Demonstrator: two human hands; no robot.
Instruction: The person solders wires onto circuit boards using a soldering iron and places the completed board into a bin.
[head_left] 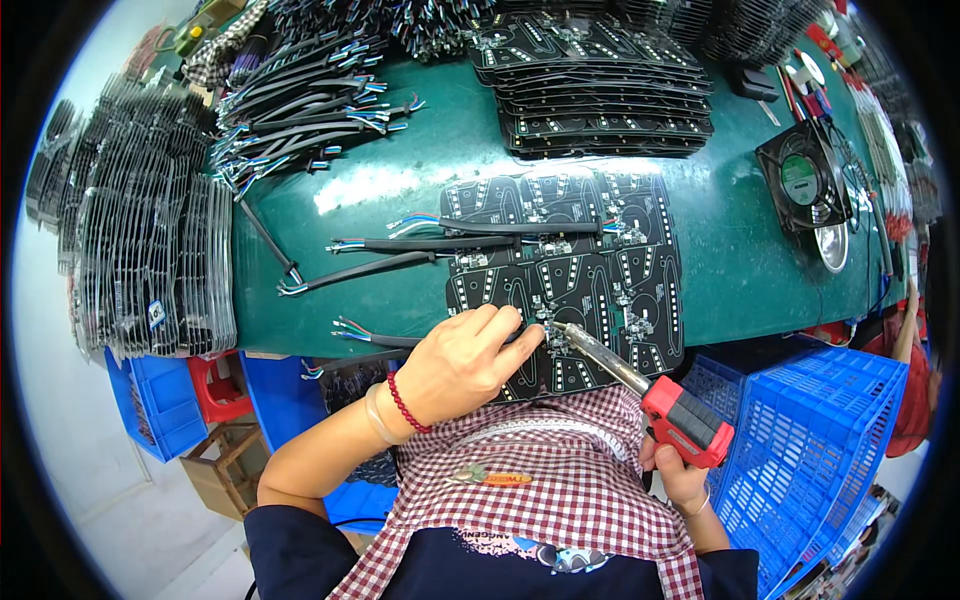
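- The right hand [682,478] is gripping the red handle of one soldering iron [640,385], fingers wrapped shut around it, the tip touching the black circuit board panel [590,270].
- The left hand [462,362] is lying on the panel's near-left corner, fingers pressed together on a black cable [385,341]; what the fingertips are pinching is hidden.
- Three more cables are lying to the panel's left.
- One panel stack [600,90] is sitting at the far edge, one fan [803,178] to the right.
- The panel's near edge is overhanging the green table [400,190]; bare room is lying between panel and fan.
- One blue crate [810,440] is standing below right, partly cut off.
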